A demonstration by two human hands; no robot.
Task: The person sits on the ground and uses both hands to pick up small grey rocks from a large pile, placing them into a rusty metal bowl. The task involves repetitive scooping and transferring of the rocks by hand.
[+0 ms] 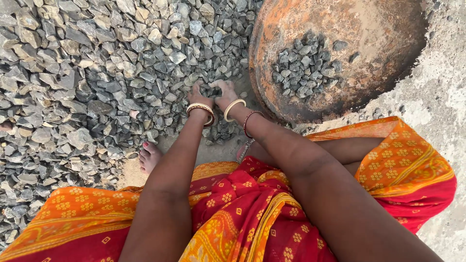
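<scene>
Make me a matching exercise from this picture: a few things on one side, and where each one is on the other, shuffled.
Things:
1. Rusty round pan
2. Left hand
3. Bare foot
4. Small heap of grey stones

Places:
A. Inside the pan
B. Beside the orange and red cloth, at the edge of the gravel
C. Upper right, next to the big gravel pile
D. On the gravel, close beside the right hand

Pairs: 1-C, 2-D, 3-B, 4-A

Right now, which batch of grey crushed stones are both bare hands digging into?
The big loose heap of grey crushed stones on the ground, where left hand and right hand meet, not the small batch inside the rusty orange round pan.
</scene>
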